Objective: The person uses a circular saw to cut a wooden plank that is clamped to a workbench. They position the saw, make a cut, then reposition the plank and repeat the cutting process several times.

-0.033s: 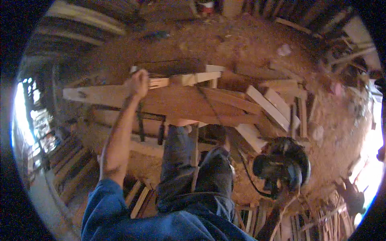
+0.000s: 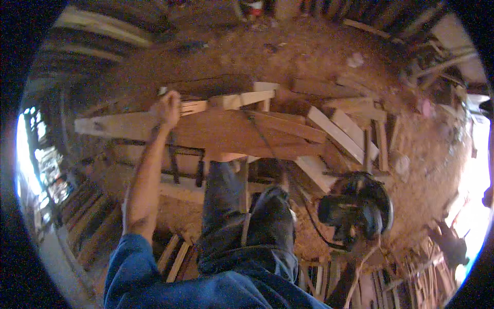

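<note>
A long brown wooden plank [image 2: 216, 131] lies crosswise in front of me, its left end narrower. My left hand [image 2: 167, 110] is closed at the plank's far edge, beside a short slotted strip of pale wood [image 2: 193, 107]. What its fingers grip is hidden. To my right, low beside my leg, hangs a dark circular saw [image 2: 352, 208] with a round guard. My right hand [image 2: 364, 246], dim and partly hidden, is closed around its rear handle. A dark cord [image 2: 311, 219] curves from the saw towards the plank, and a dark line crosses the plank's top.
Pale wooden blocks [image 2: 337, 134] lie heaped at the plank's right end. A dark-framed support [image 2: 185, 152] stands under its left part. Sawdust [image 2: 309, 56] covers the ground. Stacked boards [image 2: 92, 216] line the left, and more timber [image 2: 411, 278] stands at lower right.
The whole view has shifted slightly. My left hand keeps its place at the plank, and my right hand still holds the saw low on the right.
</note>
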